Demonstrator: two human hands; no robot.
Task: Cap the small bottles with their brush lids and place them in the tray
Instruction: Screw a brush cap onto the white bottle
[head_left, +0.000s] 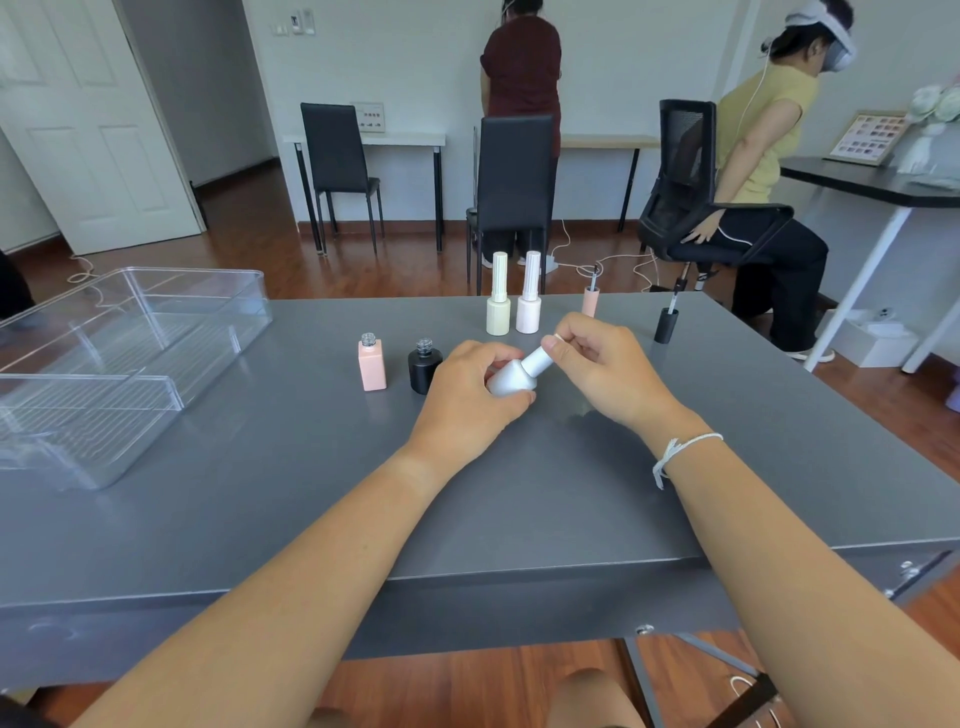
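Observation:
My left hand (475, 387) grips a silver-white bottle (511, 379), tilted above the grey table (311, 493). My right hand (602, 364) pinches its white brush lid (537, 359), which sits on the bottle's neck. An uncapped pink square bottle (372, 364) and an uncapped black bottle (425, 366) stand just left of my hands. Behind them stand a capped cream bottle (498, 299) and a capped pale pink bottle (529, 297). A pink brush lid (590, 296) and a black brush lid (666, 322) stand brush-up at the far right. The clear plastic tray (104, 364) sits at the left.
Black chairs (511, 192) stand beyond the table's far edge. Two people are in the background, one seated on an office chair (696, 208) at the right. A dark side table (872, 182) stands at the far right. Cables lie on the wooden floor.

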